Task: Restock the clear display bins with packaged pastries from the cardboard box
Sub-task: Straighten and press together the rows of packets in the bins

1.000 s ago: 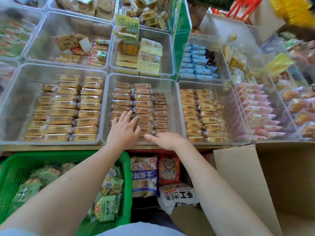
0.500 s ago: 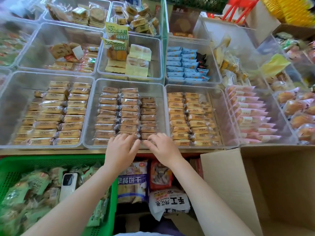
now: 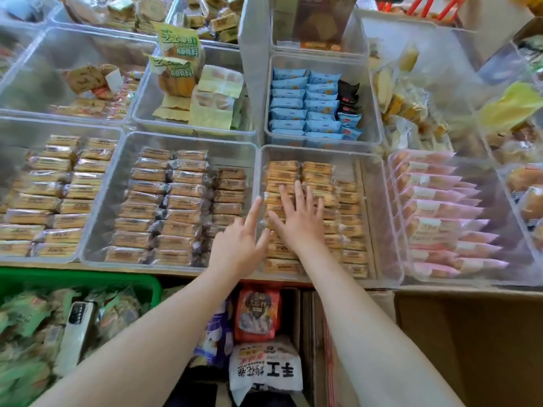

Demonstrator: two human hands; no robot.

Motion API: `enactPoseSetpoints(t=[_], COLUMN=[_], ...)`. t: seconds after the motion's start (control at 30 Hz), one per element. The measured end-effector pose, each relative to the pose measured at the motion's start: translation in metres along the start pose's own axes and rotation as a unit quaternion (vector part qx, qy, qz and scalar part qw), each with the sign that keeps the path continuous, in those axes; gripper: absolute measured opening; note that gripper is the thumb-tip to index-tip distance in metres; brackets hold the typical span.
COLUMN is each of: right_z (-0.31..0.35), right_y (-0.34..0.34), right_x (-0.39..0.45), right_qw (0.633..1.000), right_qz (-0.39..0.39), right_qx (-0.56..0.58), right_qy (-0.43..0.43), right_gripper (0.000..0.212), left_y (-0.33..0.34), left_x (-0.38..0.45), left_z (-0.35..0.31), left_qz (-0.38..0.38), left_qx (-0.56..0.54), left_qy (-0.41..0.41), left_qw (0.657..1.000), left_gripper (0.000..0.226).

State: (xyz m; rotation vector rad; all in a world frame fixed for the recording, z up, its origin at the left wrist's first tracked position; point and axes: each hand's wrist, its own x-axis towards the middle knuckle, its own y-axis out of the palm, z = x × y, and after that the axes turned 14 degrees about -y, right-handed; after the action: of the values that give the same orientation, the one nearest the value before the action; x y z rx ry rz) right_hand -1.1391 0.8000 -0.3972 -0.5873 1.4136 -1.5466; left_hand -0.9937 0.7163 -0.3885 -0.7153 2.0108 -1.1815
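Right hand (image 3: 298, 221): fingers spread flat on packaged pastries (image 3: 346, 198) in clear bin (image 3: 379, 218).
Left hand (image 3: 238, 245): fingers straight, loose, at the bin's left wall.

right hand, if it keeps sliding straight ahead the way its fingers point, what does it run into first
The right hand lies flat on the pastry packets, fingers pointing away. Going straight on, it would probably ride over those rows and meet the far wall of its clear bin, though depth is hard to judge.

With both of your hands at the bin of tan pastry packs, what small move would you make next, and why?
Probably press down and square up the rows: the right hand lies flat on the tan pastry packs, while the left hand touches the clear bin at its left wall. Neither holds a pack.
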Motion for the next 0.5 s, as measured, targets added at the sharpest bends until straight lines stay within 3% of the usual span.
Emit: enactPoseSetpoints(t=[0.2, 0.33, 0.5], right_z=[0.004, 0.012, 0.001], right_y=[0.001, -0.015, -0.004], right_x=[0.007, 0.035, 0.061], right_qw=[1.000, 0.996, 0.998], right_qz=[0.003, -0.071, -0.051], right_qx=[-0.016, -0.039, -0.019], right_qy=[0.008, -0.036, -0.009], right_gripper=[0.071, 0.066, 0.063], left_y=[0.000, 0.002, 0.001], left_x=[-0.001, 0.000, 0.000], left_z=[0.000, 0.001, -0.002], left_qz=[0.002, -0.010, -0.007], left_qx=[-0.010, -0.017, -0.020], left_qy=[0.002, 0.000, -0.009], left_qw=[1.000, 1.000, 1.000], left_gripper=[0.069, 0.068, 0.069])
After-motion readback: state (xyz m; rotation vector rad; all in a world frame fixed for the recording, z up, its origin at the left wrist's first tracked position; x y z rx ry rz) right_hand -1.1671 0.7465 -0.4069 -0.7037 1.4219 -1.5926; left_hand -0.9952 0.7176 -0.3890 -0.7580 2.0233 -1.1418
